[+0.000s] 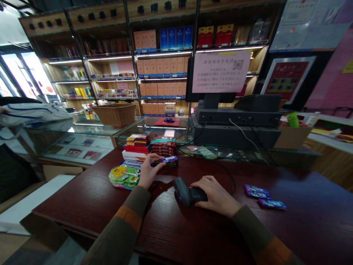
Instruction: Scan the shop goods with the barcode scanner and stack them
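My left hand pinches a small purple packet between thumb and fingers, in front of a stack of red-brown packets. My right hand is wrapped round the handle of a dark barcode scanner, whose head points left and shows a small blue light. Left of my left hand lies a green and yellow package with cartoon faces. Two purple packets lie on the dark wooden table, to the right of my right hand.
Red and yellow boxes are stacked behind my left hand. A monitor with a pink notice stands on black equipment across the table, with cables trailing down. Beyond are a glass counter, a wicker basket and shelves of boxed goods.
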The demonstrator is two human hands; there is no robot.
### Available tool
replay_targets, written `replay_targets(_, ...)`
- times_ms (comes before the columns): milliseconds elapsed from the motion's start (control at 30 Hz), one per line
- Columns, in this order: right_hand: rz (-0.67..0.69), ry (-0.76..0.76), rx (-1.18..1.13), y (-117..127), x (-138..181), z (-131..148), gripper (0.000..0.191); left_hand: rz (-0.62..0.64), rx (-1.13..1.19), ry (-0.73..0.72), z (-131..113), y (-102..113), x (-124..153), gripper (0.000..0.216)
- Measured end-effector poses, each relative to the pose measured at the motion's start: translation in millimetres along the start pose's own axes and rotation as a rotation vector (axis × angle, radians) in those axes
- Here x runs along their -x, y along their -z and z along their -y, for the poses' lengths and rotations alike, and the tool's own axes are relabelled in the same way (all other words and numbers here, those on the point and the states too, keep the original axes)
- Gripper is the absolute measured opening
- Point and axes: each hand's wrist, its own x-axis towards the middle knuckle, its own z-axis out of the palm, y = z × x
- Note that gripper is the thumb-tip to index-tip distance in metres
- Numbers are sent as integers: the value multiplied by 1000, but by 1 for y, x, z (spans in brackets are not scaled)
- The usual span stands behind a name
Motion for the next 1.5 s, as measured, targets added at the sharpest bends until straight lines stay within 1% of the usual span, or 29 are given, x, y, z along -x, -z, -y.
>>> replay_targets(167,27,-6,-20,-2,1,2,46,7,13,11,-1,0,0,39)
replay_targets(300,60,-50,-33,2,2,5,56,4,20,15,-3,0,0,38)
replay_targets(333,60,-66,-54,4,0,5,55,9,26,14,-3,0,0,37)
replay_targets(400,12,-114,-147,7,-8,4,46,25,41,12,-4,0,0,37)
replay_targets(433,-40,-151,-216,7,-15,2,43,36,51,12,-4,0,0,37)
replay_targets(500,-173,-246,-391,5,-33,-3,45,56,66,11,-4,-2,0,36)
replay_targets(567,-281,-351,-518,0,-56,-8,40,75,76,12,-4,-3,1,34)
replay_targets(600,-306,-386,-586,-3,-68,-10,36,85,78,12,-4,-4,2,33)
replay_targets(667,-343,-462,-728,-8,-88,-12,33,104,73,12,-4,-5,2,32)
replay_targets(733,-330,-507,-833,-10,-101,-12,31,115,65,10,-5,-6,3,32)
replay_targets(833,-318,-537,-935,-12,-109,-10,26,126,57,18,-6,-5,4,32)
replay_targets(933,-342,-537,-986,-15,-111,-12,20,131,42,30,-7,-4,3,32)
replay_targets(1000,-370,-514,-973,-20,-113,-14,20,141,26,35,-6,-3,3,31)
replay_targets(1067,-398,-474,-906,-25,-114,-16,19,162,12,42,-4,-1,4,31)
replay_targets(1167,-417,-407,-728,-33,-116,-16,15,199,-21,57,3,4,4,30)
replay_targets(1233,-398,-370,-617,-36,-117,-13,11,210,-88,64,7,8,6,28)
replay_targets(1300,-355,-348,-525,-38,-117,-10,8,214,-211,60,10,12,7,24)
replay_targets(1367,-307,-342,-439,-40,-118,-8,10,243,-376,32,11,15,8,19)
replay_targets(1500,-179,-329,-269,-42,-121,-10,16,392,-772,-114,7,16,10,16)
